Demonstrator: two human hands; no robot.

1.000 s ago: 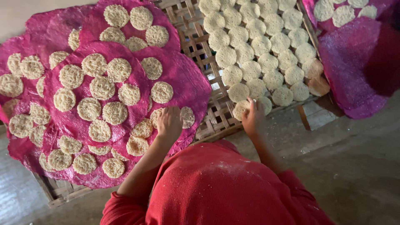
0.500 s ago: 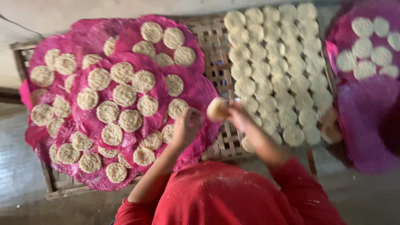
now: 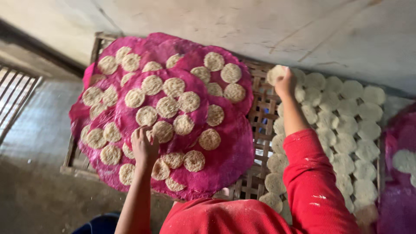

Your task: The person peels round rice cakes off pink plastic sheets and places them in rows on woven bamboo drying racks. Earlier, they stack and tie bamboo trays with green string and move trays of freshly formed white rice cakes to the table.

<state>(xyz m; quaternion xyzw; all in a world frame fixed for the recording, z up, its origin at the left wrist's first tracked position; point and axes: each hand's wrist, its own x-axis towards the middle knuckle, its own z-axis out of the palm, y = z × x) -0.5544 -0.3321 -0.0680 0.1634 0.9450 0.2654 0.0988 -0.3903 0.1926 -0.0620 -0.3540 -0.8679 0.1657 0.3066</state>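
Crackers: your right hand (image 3: 284,83) has carried one round cracker (image 3: 274,73), gripped, to the bamboo rack (image 3: 260,117); your left hand (image 3: 144,146) fingers curl onto magenta cloth (image 3: 229,151).

Soft, even daylight is falling across the scene, brightest on the pale wall (image 3: 303,30) at the far side, with no hard glare anywhere. The pink cloths (image 3: 225,151) are showing rich colour, and only faint shadows are lying under the round cakes (image 3: 189,101). The near left floor (image 3: 30,195) is sitting dimmer and murky. The right hand (image 3: 284,82) is looking slightly smeared by motion, while the left hand (image 3: 144,147) is staying fairly crisp. Toward the right edge the pale cakes are washing out and softening, and the frame corners are bending a little.
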